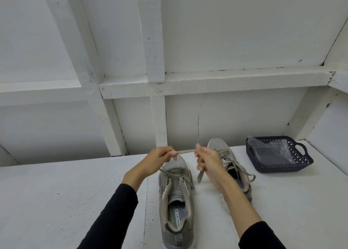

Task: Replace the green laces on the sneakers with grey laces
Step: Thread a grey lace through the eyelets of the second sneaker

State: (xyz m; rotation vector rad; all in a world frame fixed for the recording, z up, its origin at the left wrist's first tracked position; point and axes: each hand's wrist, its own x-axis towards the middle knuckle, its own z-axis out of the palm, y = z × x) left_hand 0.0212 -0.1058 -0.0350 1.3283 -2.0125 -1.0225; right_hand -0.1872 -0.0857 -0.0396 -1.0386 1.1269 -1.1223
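Nearest the viewer, at about 6 o'clock on the white table (pixel 56 201), stands the near sneaker (pixel 176 198), heel toward the camera and toe pointing to 12 o'clock, its printed insole showing. Two black sleeves (pixel 113 216) come in from the bottom edge on either side of it. A grey lace (pixel 185 151) is threaded through only the eyelets nearest the toe of this shoe; from there one strand rises to the left hand (pixel 158 159) at roughly 11 o'clock of the shoe, whose thumb and fingers (pixel 174 155) pinch it just above the toe. The lace then runs taut and level across to the right hand (pixel 207 161) at about 1 o'clock, where curled fingers grip it; a loose end hangs below that hand, just beside the shoe's right edge. Behind the right hand, farther toward 1 o'clock, the second sneaker (pixel 229 165) stands on the table, fully laced in grey with its ends trailing to the right. Farther still, at about 2 o'clock, a dark plastic basket (pixel 301 165) with a handle holds a crumpled clear plastic bag (pixel 273 150). Beyond everything rises a white panelled wall (pixel 226 32).
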